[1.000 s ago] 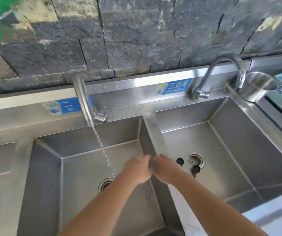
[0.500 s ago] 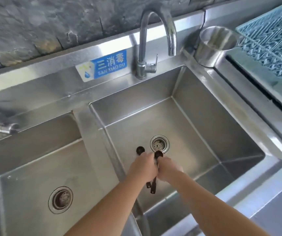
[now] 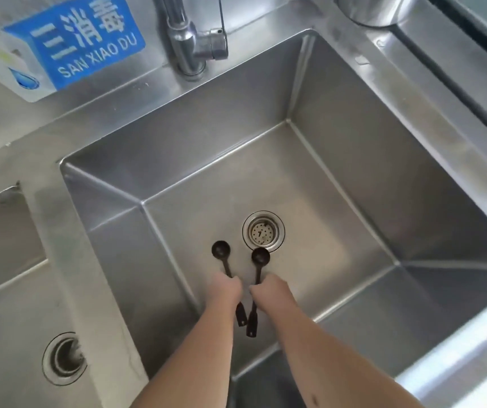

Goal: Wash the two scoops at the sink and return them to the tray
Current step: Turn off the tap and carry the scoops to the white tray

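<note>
Your L hand (image 3: 227, 290) has fingers curled tight on the handle of the left scoop (image 3: 221, 251); your R hand (image 3: 271, 293) is clamped the same way on the right scoop (image 3: 260, 257). Both black scoops point bowl-first away from you, handle ends sticking out below your fists, just beside each other. They're held over the right basin (image 3: 339, 178), near its front edge, w/ the R bowl overlapping the drain (image 3: 263, 231) rim. Faucet (image 3: 190, 39) sits at the back edge, blue label (image 3: 71, 45) to its left.

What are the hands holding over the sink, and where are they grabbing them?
Each hand holds one black scoop by the middle of its handle: the left hand the left scoop, the right hand the right scoop. Bowls point away.
</note>
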### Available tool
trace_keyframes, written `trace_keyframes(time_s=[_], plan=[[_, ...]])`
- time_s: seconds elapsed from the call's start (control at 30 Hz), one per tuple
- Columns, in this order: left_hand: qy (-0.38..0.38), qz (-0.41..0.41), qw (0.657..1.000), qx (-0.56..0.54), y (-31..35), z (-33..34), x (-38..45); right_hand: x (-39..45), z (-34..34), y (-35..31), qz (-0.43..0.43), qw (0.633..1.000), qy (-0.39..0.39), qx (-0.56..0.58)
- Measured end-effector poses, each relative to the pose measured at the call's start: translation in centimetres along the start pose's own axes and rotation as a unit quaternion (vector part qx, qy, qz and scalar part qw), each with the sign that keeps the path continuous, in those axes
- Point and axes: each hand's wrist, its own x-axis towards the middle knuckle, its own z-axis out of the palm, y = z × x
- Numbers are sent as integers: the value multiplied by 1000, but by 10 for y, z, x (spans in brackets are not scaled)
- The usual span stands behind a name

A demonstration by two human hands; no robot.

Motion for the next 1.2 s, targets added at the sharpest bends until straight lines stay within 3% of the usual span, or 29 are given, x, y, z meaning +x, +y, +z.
trace_keyframes(time_s=[0.17,0.3,0.43,0.63,0.83,1.07,1.2], plan=[[26,36,998,35,-3,9,18,18,13,-3,-3,1000,30,-6],[-7,56,998,37,0,5,20,23,8,0,-27,1000,16,-4],[-49,68,995,-59,10,-12,3,9,-10,-5,-65,997,29,9],[-49,150,978,-139,31,-74,-63,-56,-66,-34,-110,968,-12,226],[-35,243,955,-168,33,-145,-148,-154,-108,-49,-220,939,25,264],[-45,255,904,-341,23,-187,-209,-220,-115,-64,-270,872,-52,405],[-104,236,842,-474,14,-187,-217,-238,-113,-69,-306,871,-18,383]])
